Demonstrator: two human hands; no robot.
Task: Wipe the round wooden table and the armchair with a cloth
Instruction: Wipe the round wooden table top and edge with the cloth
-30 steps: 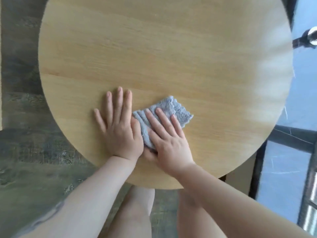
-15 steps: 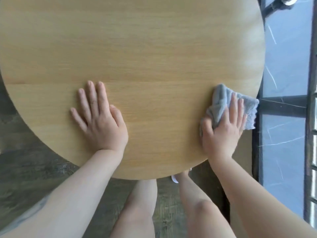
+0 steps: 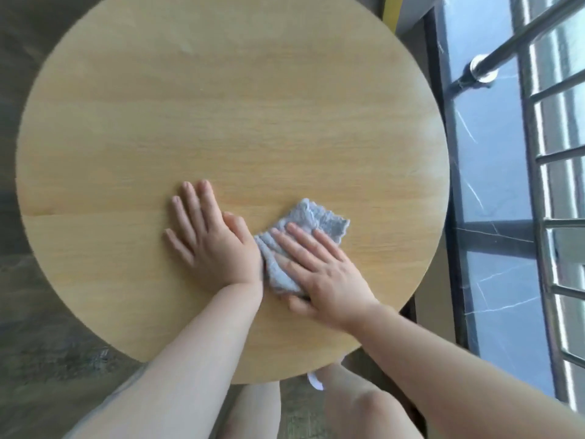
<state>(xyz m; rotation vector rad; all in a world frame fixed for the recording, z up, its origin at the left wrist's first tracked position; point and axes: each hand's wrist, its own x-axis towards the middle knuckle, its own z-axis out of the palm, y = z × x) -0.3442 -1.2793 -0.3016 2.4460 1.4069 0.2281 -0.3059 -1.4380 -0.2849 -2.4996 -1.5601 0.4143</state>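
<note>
The left hand (image 3: pixel 210 239) lies flat on the round wooden tabletop (image 3: pixel 221 106), fingers straight, grip released; just beside it the right hand (image 3: pixel 323 270) presses the crumpled grey cloth (image 3: pixel 316 218) down with straight fingers; a metal railing (image 3: pixel 519 36) stands at far right

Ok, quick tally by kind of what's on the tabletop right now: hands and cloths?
Hands: 2, left hand flat on the round wooden table, right hand pressing the cloth
Cloths: 1, grey-blue cloth
Total: 3
</note>
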